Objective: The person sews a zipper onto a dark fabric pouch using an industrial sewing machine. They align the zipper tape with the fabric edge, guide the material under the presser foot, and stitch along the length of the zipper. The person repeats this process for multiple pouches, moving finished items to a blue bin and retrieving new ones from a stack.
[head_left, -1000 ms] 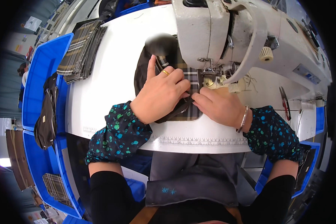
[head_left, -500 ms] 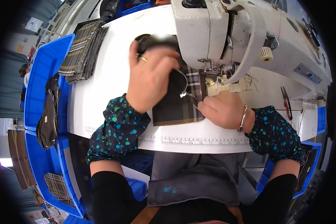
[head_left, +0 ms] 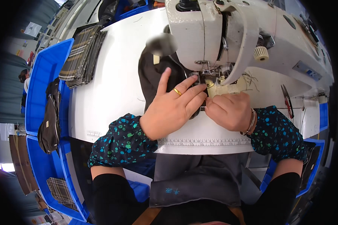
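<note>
A dark brown fabric piece with a zipper along its right side lies on the white sewing table, its edge by the presser foot of the sewing machine. My left hand rests flat on the fabric with fingers stretched out, the fingertips just short of the foot. At the piece's near right edge, my right hand is closed, its thumb and index finger pinching the edge. A pale tab shows on the fabric. A blurred patch hides part of its far end.
Left of the table stand blue bins, with a stack of plaid fabric pieces at the table's far left. Red-handled snips lie right of the machine, near loose threads. A printed ruler runs along the front edge.
My left hand has come down, nearer and to the right, onto the fabric. The plaid face has gone from view and the dark face now shows. My right hand stays near the edge.
</note>
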`<control>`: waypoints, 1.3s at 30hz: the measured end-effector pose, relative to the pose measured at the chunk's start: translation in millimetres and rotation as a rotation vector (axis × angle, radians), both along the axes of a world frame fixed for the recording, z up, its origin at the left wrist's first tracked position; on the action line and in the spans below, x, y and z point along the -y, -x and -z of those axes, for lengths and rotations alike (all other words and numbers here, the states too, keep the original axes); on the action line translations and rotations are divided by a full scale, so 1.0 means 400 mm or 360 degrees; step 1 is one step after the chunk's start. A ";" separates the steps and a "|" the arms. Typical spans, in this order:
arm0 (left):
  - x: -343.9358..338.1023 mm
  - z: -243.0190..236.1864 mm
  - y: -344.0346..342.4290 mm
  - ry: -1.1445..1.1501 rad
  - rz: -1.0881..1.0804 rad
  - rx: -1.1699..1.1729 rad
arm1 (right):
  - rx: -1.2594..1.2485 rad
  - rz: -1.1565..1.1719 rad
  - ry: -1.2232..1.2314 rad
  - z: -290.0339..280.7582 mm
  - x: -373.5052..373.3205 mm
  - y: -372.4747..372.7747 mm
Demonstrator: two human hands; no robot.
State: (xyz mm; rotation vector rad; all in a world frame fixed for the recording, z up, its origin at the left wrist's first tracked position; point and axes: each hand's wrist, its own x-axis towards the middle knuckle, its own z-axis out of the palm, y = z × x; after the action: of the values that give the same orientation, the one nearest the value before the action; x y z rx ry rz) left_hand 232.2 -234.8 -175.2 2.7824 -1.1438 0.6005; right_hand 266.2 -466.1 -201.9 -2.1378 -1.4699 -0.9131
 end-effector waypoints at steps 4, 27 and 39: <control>-0.008 -0.011 -0.017 0.0022 0.0071 0.0023 | -0.0010 0.0034 0.0031 -0.006 0.006 0.001; 0.012 -0.006 0.037 0.0000 0.0175 0.0080 | -0.0179 0.0131 0.0457 0.014 -0.004 0.137; 0.011 0.017 0.036 0.0159 0.0174 -0.0185 | -0.0234 0.0129 0.0452 -0.001 -0.006 0.158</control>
State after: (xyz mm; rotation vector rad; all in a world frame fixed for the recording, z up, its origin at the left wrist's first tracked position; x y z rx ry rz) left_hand 217.8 -239.1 -181.8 2.6134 -1.1978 0.4650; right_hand 203.1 -463.5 -201.6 -2.4248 -1.5236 -0.5859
